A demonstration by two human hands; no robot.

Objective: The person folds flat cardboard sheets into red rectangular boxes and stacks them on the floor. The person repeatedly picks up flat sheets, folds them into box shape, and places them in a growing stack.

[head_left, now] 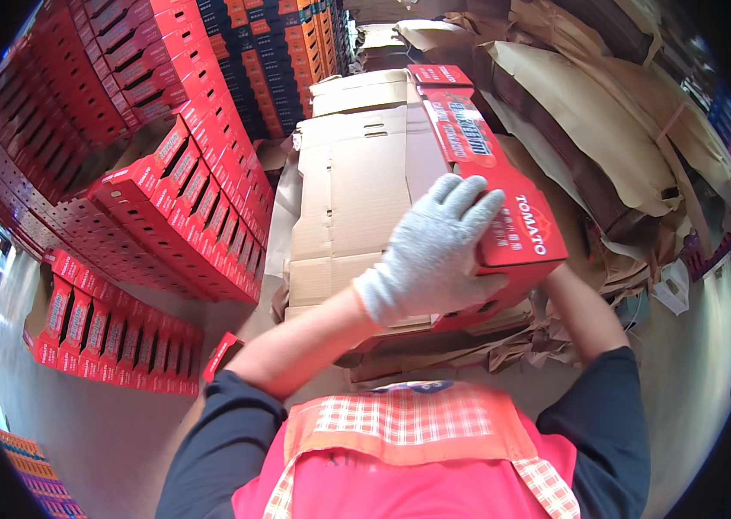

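Note:
A red cardboard box (504,182) with white printing is being held up in front of me over a stack of flat brown carton blanks (348,199). My left hand (434,255), in a grey knit glove, lies across the box's near end and presses on it. My right hand is hidden behind and under the box; only my bare right forearm (586,316) shows, reaching up to the box's lower right corner.
Rows of folded red boxes (201,216) are stacked at the left, with more of them (114,333) lower on the floor. Dark blue and orange boxes (283,60) stand at the back. Crumpled brown paper (607,121) piles up on the right.

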